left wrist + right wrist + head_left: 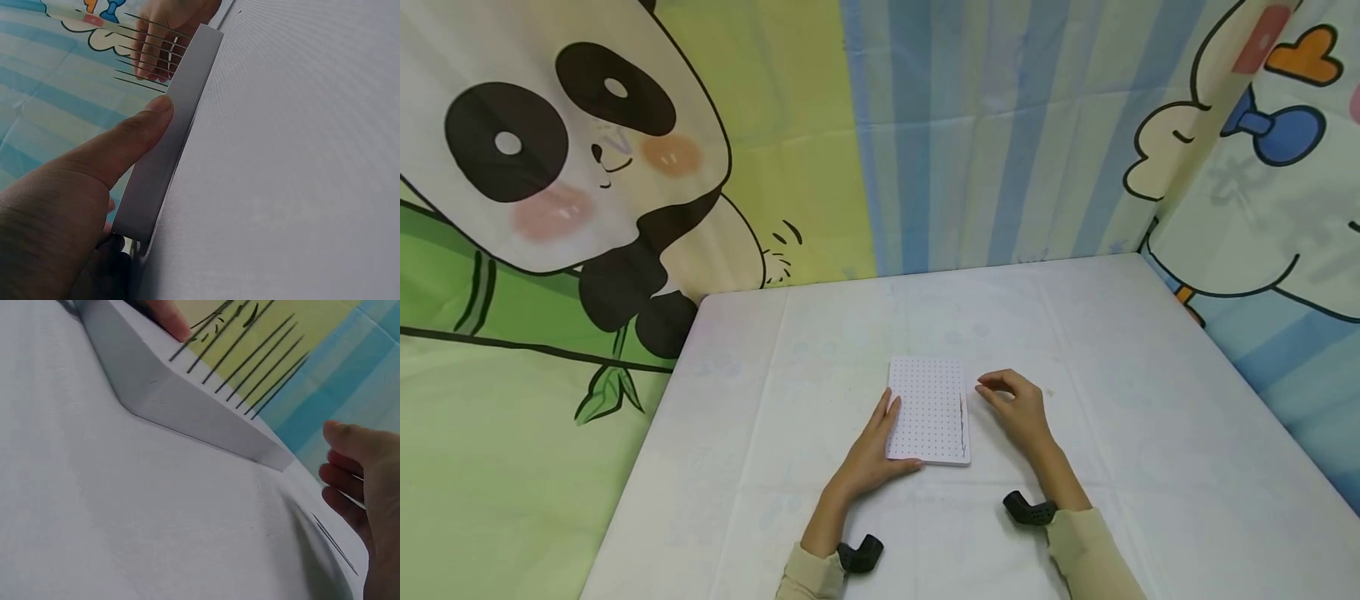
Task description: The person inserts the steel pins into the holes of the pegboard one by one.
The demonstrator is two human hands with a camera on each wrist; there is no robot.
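A white perforated board (928, 408) lies flat on the table, its top dotted with rows of small holes. My left hand (868, 454) holds its near left corner, thumb on the near edge and straight fingers along the left side. Several thin dark sticks (225, 359) stand upright in a row along the board's right edge. Just right of that edge is my right hand (1018, 408), fingers loosely bent and thumb tip close to the index finger. Nothing shows between those fingers in the right wrist view. Two thin dark sticks (335, 545) appear below that hand.
A white cloth covers the table (820, 350). Printed curtains hang behind and beside it, with a panda (625, 142) on the left one. Each wrist carries a black device (1030, 508), close over the tabletop.
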